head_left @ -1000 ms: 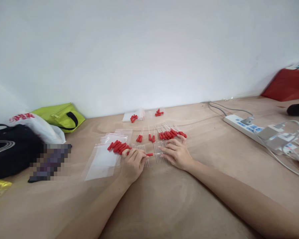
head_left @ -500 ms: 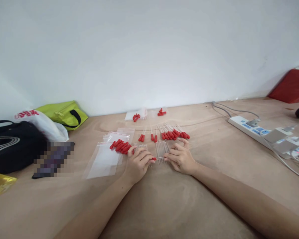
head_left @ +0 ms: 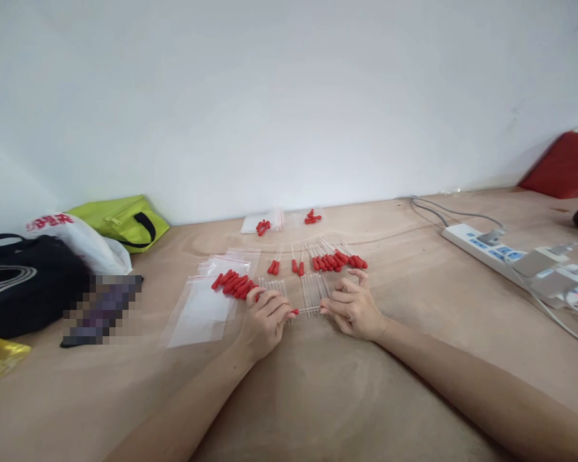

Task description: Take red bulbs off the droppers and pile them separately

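My left hand (head_left: 264,316) pinches the red bulb end of a small clear dropper (head_left: 307,310) just above the wooden table. My right hand (head_left: 354,308) pinches the clear tube end of the same dropper. Loose red bulbs (head_left: 234,283) lie just beyond my left hand, on clear zip bags (head_left: 200,311). Clear tubes (head_left: 313,287) lie between my hands. Finished droppers with red bulbs (head_left: 337,260) lie in a row beyond my right hand.
Two small bags with red bulbs (head_left: 262,224) lie near the wall. A lime bag (head_left: 122,221), a white plastic bag (head_left: 77,244) and a black bag (head_left: 26,282) sit at the left. A power strip (head_left: 481,247) with plugs and cables lies at the right, a red box (head_left: 563,167) behind it.
My hands have come closer together along the dropper, so less of its tube shows between them. The view shifted slightly.
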### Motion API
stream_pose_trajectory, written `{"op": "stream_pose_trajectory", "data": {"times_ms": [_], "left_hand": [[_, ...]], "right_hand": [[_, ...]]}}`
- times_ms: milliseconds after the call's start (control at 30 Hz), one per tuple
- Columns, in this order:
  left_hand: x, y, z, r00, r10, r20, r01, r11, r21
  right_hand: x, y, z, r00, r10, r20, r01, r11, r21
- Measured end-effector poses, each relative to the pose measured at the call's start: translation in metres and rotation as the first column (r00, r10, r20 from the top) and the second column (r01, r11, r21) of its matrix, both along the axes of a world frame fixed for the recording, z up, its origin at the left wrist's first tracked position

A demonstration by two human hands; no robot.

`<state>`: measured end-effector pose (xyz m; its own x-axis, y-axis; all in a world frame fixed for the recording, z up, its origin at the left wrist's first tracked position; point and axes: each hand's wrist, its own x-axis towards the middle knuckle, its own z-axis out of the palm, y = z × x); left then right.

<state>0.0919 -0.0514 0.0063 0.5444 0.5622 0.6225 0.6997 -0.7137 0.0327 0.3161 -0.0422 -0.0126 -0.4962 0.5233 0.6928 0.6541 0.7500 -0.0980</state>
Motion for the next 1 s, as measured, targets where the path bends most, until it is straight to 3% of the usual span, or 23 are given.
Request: {"op": "stream_pose_trajectory", "data": {"times_ms": [300, 433, 567, 667, 733, 867, 1000], "left_hand": [[-0.008, 0.005, -0.005, 0.97, 0.028, 0.24, -0.024, 1.0, -0.02], [-0.012, 0.018, 0.005, 0.927, 0.202, 0.315, -0.216, 0.976, 0.008], [-0.04, 0.05, 0.031, 0.875, 0.392, 0.286, -0.358, 0.919, -0.166], [-0.068, 0.073, 0.045, 0.763, 0.587, 0.271, -0.484, 0.796, -0.364], [-0.081, 0.08, 0.046, 0.716, 0.654, 0.243, -0.522, 0.733, -0.436], [-0.09, 0.081, 0.037, 0.721, 0.676, 0.153, -0.528, 0.679, -0.51], [-0.091, 0.079, 0.028, 0.789, 0.613, 0.05, -0.484, 0.669, -0.564]], "right_hand": [[0.005, 0.006, -0.002, 0.973, -0.15, -0.173, 0.141, 0.988, -0.063], [0.002, 0.007, 0.003, 0.95, -0.185, -0.253, 0.17, 0.982, -0.08], [-0.005, 0.011, 0.016, 0.942, -0.204, -0.266, 0.186, 0.978, -0.092], [-0.02, 0.016, 0.021, 0.961, -0.2, -0.19, 0.189, 0.979, -0.073], [-0.032, 0.017, 0.019, 0.976, -0.184, -0.12, 0.18, 0.983, -0.045], [-0.05, 0.015, 0.009, 0.987, -0.161, 0.007, 0.161, 0.987, -0.01], [-0.055, 0.01, 0.005, 0.99, -0.128, 0.062, 0.131, 0.99, -0.046]]}}
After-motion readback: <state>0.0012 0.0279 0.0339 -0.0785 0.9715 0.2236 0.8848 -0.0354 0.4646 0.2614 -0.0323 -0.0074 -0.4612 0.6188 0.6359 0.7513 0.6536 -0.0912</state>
